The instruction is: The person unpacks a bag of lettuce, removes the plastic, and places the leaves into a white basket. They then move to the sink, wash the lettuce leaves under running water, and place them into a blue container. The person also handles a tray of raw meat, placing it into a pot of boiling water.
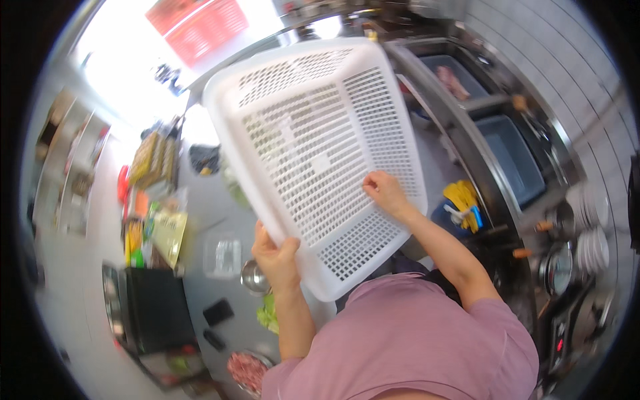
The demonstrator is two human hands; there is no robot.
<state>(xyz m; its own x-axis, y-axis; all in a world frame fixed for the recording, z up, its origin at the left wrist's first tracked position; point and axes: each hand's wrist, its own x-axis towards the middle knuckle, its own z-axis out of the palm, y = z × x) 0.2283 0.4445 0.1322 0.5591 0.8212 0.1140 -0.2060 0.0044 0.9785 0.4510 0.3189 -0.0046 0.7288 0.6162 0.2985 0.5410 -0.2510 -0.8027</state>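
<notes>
A large white plastic draining basket (322, 162) with a slotted floor and walls is held up tilted in front of me. My left hand (274, 255) grips its rim at the near left, thumb over the edge. Inside, over the basket's lower right part, is my right hand (384, 191) with its fingers curled together; nothing shows between them. Left of my left hand, a steel bowl (255, 278) and some green leaves (268, 314) lie on the metal worktop (200, 245). Behind the basket's left rim, pale green leafy vegetable (234, 180) is partly hidden.
On the right, a sink counter holds grey basins (515, 157), one with raw meat (451, 82). Yellow gloves (462, 202) hang below its edge. A bowl of ground meat (247, 371), a phone (218, 312) and a clear plastic container (223, 256) occupy the left worktop.
</notes>
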